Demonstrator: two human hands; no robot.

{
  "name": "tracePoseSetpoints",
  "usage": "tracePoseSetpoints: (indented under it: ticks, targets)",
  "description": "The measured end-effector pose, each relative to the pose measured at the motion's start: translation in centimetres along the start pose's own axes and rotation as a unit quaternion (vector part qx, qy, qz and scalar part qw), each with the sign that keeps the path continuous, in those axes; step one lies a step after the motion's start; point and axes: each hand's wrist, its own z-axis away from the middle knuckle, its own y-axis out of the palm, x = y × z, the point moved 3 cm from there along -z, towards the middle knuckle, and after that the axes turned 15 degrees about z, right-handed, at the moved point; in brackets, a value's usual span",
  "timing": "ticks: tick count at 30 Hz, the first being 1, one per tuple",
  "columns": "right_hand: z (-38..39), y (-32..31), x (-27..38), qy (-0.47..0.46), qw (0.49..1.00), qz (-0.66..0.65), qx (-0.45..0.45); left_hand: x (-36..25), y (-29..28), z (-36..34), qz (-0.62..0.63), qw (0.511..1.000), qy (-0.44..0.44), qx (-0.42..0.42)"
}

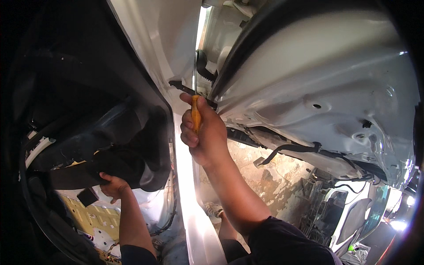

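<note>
Screwdriver [196, 115], its yellow handle smooth and rounded, stands nearly upright in the right hand [207, 132]; the grip is closed around the handle, thumb laid along it, with the thin metal shaft rising into the narrow gap between the car body and the door. Close by the fingers, a flat black bar [183, 87] slants across that gap, and above it curves a ribbed, hose-like black boot [204, 66].

To the right spreads the door [304, 84], glossy pale sheet metal with soft bulges and small round holes; a black cable [295, 148] sags along its edge. The white door sill [187, 190] shines hard where light strikes it.

At lower left, the left hand [115, 187] rests at the lower edge of a dark, matte trim piece [95, 170] inside the cabin; its fingers are partly hidden, so whether that grip pinches anything cannot be told. Beneath lies yellowish ridged metal [90, 214]. Between sill and door, the ground [260, 176] looks rough, blotched and flaking.
</note>
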Motion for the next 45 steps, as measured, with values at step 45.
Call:
tracePoseSetpoints:
  ticks: [45]
  targets:
    - [-4.2,-4.6,-5.0,-0.15,0.978,0.077,0.12,-35.3,-9.8,29.5,0.027,0.694,0.414,0.588]
